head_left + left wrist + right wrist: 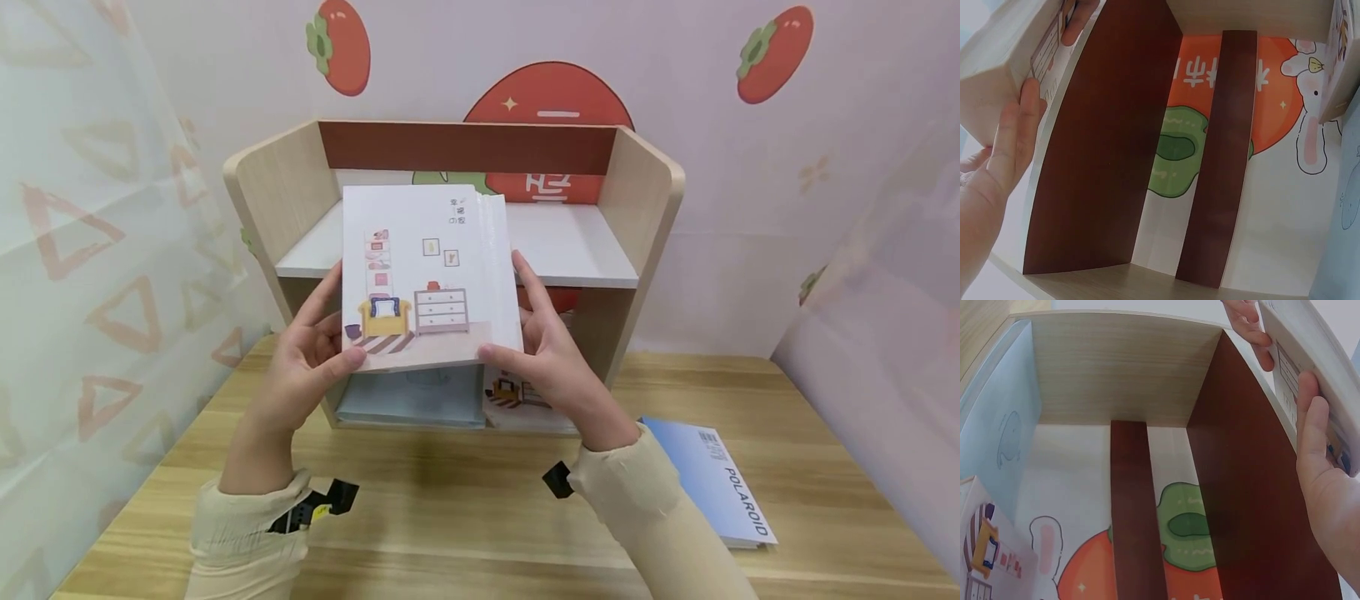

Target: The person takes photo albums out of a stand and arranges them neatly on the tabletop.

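A thick white book [420, 267] with a yellow armchair and a chest of drawers on its cover is held up in front of a small shelf [281, 187]. My left hand [303, 358] grips its lower left corner, thumb on the cover and fingers behind. At the lower right my right hand [551, 350] holds it the same way. Both wrist views show fingers against the underside of the book [991, 75], beside the upper board [1241, 444] of the shelf.
In the lower compartment lie a pale blue book [408, 400] and another book with a furniture picture [517, 402]. A blue and white book marked POLAROID [708, 483] lies on the wooden table [450, 517] at the right. Behind the shelf stands a patterned wall [420, 58].
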`<state>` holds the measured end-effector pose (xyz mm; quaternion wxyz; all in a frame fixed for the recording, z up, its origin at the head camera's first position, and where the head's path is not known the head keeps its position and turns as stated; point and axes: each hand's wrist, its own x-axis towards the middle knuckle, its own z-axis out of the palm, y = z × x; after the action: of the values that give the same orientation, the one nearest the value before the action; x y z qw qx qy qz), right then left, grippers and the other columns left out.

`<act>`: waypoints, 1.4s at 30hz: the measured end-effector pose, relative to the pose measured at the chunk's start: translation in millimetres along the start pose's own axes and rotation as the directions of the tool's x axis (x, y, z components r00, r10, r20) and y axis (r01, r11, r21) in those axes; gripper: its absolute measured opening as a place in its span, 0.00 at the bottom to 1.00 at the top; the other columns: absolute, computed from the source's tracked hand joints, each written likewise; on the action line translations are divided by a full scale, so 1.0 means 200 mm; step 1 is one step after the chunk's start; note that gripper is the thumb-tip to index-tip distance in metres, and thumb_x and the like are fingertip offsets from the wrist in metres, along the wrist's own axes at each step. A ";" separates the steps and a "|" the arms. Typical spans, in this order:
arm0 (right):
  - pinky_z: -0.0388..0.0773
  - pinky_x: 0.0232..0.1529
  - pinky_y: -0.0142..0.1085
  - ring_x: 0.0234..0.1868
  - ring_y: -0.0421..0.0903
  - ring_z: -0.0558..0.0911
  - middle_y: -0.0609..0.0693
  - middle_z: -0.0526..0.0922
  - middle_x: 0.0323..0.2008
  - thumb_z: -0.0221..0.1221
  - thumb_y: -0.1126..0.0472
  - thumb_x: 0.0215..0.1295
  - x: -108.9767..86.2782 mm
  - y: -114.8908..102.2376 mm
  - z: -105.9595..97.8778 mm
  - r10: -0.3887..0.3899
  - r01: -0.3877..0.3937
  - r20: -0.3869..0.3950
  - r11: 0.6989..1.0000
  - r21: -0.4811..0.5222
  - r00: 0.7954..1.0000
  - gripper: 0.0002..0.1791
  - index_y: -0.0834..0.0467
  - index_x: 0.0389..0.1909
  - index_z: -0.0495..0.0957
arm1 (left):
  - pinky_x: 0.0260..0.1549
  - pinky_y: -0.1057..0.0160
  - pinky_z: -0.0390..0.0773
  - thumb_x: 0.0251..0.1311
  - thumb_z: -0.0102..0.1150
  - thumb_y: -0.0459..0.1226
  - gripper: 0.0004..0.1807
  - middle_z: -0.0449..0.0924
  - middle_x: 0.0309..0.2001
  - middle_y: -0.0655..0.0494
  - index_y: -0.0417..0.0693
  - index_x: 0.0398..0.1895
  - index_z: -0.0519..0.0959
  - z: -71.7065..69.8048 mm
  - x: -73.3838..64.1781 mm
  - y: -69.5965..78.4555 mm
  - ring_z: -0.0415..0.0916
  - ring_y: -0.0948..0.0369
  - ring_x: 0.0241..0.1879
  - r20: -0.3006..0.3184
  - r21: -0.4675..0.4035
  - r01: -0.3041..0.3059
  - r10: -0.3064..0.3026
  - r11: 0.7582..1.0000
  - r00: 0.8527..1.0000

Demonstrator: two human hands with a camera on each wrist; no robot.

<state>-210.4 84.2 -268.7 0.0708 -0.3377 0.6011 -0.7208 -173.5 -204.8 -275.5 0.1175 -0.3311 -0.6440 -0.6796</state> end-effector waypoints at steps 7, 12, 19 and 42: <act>0.81 0.52 0.32 0.55 0.44 0.82 0.59 0.70 0.67 0.67 0.66 0.61 -0.03 -0.02 -0.01 0.001 -0.001 -0.005 1.000 -0.018 1.000 0.58 0.35 0.78 0.37 | 0.44 0.71 0.82 0.60 0.57 0.22 0.48 0.74 0.63 0.49 0.52 0.80 0.47 0.01 0.00 0.00 0.80 0.62 0.48 0.033 0.005 -0.032 0.031 0.999 0.999; 0.81 0.54 0.34 0.56 0.44 0.82 0.58 0.67 0.70 0.67 0.66 0.61 -0.06 -0.02 -0.02 0.001 -0.001 0.005 1.000 -0.028 1.000 0.58 0.35 0.78 0.36 | 0.44 0.71 0.82 0.59 0.56 0.21 0.50 0.75 0.61 0.51 0.51 0.81 0.45 0.01 0.00 0.00 0.80 0.63 0.47 0.073 0.010 -0.029 0.028 1.000 0.997; 0.82 0.52 0.33 0.54 0.44 0.82 0.59 0.67 0.69 0.66 0.69 0.61 -0.11 -0.03 -0.03 0.006 -0.006 0.004 1.000 -0.026 1.000 0.59 0.35 0.78 0.35 | 0.45 0.71 0.81 0.59 0.57 0.23 0.50 0.74 0.63 0.50 0.49 0.81 0.42 0.02 -0.01 -0.01 0.79 0.61 0.49 0.139 -0.019 -0.050 0.052 0.999 0.989; 0.84 0.43 0.32 0.51 0.43 0.84 0.54 0.73 0.65 0.64 0.76 0.59 -0.26 -0.06 -0.12 -0.029 0.032 0.039 0.996 -0.082 0.999 0.62 0.39 0.79 0.33 | 0.54 0.62 0.81 0.54 0.71 0.28 0.64 0.70 0.67 0.51 0.58 0.81 0.32 0.13 -0.03 0.02 0.79 0.58 0.56 0.271 0.015 0.036 -0.038 0.999 0.962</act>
<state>-181.6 133.6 -279.4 0.0573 -0.3629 0.6237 -0.6900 -158.4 -182.6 -276.4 0.0172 -0.4083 -0.6635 -0.6267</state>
